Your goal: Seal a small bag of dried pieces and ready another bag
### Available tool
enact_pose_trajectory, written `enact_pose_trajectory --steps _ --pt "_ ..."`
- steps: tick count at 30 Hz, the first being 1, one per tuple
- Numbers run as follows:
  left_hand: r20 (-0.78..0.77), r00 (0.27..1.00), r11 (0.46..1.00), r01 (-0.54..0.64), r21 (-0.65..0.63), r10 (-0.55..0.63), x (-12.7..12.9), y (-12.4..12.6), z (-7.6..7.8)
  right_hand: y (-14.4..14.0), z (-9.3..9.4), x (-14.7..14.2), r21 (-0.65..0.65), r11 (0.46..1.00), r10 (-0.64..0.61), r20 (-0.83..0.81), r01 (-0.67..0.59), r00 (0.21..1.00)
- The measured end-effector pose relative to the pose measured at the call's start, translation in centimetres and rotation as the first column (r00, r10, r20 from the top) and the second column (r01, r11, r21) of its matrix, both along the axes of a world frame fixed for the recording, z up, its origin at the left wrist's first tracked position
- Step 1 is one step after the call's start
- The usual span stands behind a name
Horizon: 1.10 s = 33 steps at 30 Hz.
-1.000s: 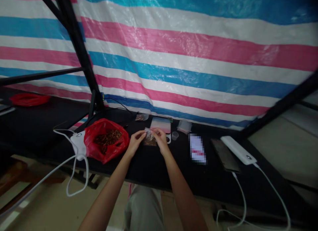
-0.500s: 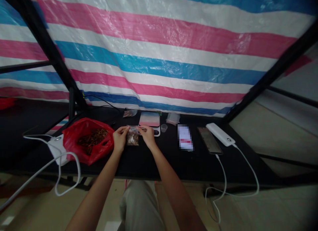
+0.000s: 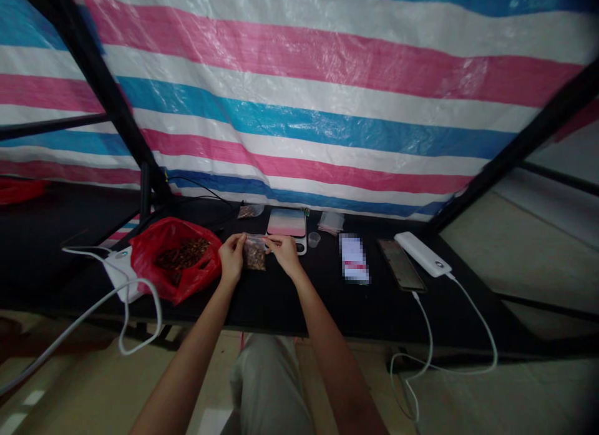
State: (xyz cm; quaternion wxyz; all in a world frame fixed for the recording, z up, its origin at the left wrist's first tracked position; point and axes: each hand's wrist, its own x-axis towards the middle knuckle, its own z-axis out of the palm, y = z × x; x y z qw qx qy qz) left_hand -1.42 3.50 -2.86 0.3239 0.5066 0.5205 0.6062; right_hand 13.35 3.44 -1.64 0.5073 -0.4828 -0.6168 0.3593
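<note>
Between my hands hangs a small clear plastic bag [image 3: 255, 256] with brown bits in its lower part. My left hand [image 3: 232, 258] pinches its upper left corner, and my right hand [image 3: 282, 253] pinches the top edge on the right. Just beyond the right hand is a white kitchen scale [image 3: 286, 223], partly covered by the fingers. Left of my left hand, an open red plastic bag [image 3: 175, 289] holds a heap of brown pieces [image 3: 187, 254]. A small clear cup [image 3: 314, 239] stands beside the scale.
Another filled small bag [image 3: 251, 211] lies behind, and a stack of flat clear bags [image 3: 331, 221] sits right of the scale. Farther right are a lit phone [image 3: 354, 259], a dark phone [image 3: 401, 265] and a white power bank [image 3: 423, 254] with cables. A white power strip [image 3: 122, 274] is at left.
The whole view has shifted slightly, so things appear a little farther right. Both hands keep their hold on the small bag; the right fingers have slid slightly along its top edge.
</note>
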Motion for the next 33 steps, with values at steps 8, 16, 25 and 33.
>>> enact_pose_trajectory --steps 8,16,25,33 --pt "-0.124 0.991 0.998 -0.055 0.019 0.057 0.6 -0.4 0.1 0.0 -0.4 -0.3 0.006 0.989 -0.149 0.073 0.149 0.986" --pt "-0.03 0.999 0.999 0.03 0.025 -0.029 0.9 -0.7 0.5 0.3 -0.8 -0.2 -0.014 0.988 -0.154 0.028 0.155 0.988" --pt "0.066 0.989 0.991 0.132 0.017 -0.132 1.0 -0.6 0.6 0.5 -0.9 0.0 0.076 0.977 -0.208 0.145 0.199 0.967" --pt "-0.035 0.996 0.997 0.081 0.011 -0.081 0.9 -0.5 0.2 0.4 -1.0 -0.3 0.053 0.983 -0.18 0.134 0.174 0.975"
